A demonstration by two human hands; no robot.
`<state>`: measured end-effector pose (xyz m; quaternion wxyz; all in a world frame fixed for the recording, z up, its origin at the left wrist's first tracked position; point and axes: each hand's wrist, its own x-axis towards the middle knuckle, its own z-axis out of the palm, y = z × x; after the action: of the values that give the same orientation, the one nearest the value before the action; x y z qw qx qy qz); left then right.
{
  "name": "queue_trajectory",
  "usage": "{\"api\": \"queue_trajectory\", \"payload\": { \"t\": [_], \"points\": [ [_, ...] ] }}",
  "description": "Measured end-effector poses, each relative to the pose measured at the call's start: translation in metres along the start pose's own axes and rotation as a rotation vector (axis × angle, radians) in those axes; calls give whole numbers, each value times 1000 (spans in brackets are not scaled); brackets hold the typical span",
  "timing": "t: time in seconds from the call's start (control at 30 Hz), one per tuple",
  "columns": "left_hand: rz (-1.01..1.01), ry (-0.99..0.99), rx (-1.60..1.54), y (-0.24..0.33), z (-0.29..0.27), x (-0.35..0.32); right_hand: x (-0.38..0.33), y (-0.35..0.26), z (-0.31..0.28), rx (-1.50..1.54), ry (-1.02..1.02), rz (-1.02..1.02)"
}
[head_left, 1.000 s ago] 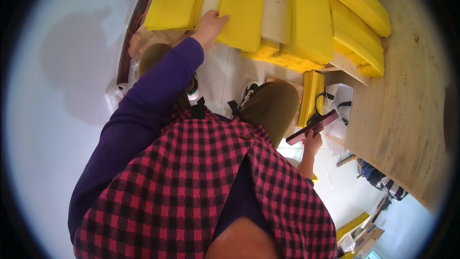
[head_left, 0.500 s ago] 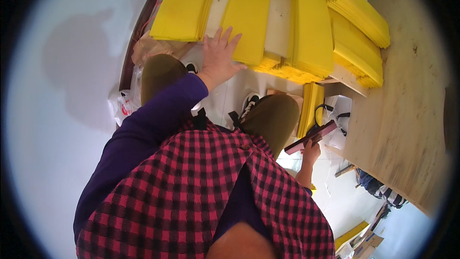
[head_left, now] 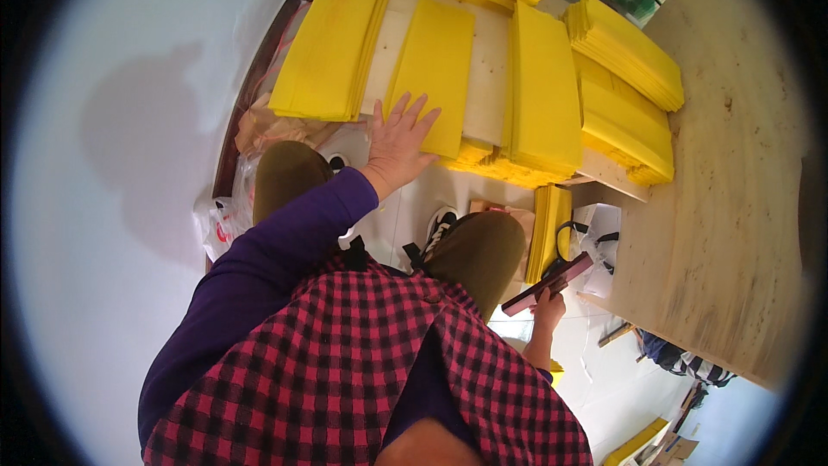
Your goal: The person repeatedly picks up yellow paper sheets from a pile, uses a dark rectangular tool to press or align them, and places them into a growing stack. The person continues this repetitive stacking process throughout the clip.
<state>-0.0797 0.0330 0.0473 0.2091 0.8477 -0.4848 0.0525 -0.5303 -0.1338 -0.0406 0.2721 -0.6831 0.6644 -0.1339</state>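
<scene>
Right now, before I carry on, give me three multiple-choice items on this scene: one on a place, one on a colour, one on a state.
1. Where is the left hand?
A. on the flat yellow sheet stack
B. on the wooden tabletop
C. on a knee

2. What colour is the checked apron?
A. blue and white
B. red and black
C. green

3. How is the right hand?
A. open flat
B. closed on a flat dark reddish bar
C. empty

A: palm and fingers lie at its near edge. B: the checks show it. B: fingers wrap the bar.
</scene>
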Motion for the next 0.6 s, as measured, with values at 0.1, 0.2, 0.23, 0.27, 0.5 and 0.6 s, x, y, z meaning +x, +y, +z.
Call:
{"api": "queue_trajectory", "payload": {
  "t": [0.1,0.2,0.23,0.27,0.5,0.6],
  "points": [
    [50,-30,-16,-2,6,-1,1,1,1,7,16,-12],
    [77,-81,-36,-5,12,-2,0,-4,-1,5,31,-29],
    [79,-63,-52,-5,13,-2,0,-7,-4,14,34,-34],
    [81,-52,-71,-6,14,-3,-1,-11,-8,31,32,-44],
    [120,-44,-97,-8,17,-9,4,-76,-74,-29,200,-132],
    [154,18,-130,-8,21,-14,-1,-120,-111,30,245,-214]
  ]
}}
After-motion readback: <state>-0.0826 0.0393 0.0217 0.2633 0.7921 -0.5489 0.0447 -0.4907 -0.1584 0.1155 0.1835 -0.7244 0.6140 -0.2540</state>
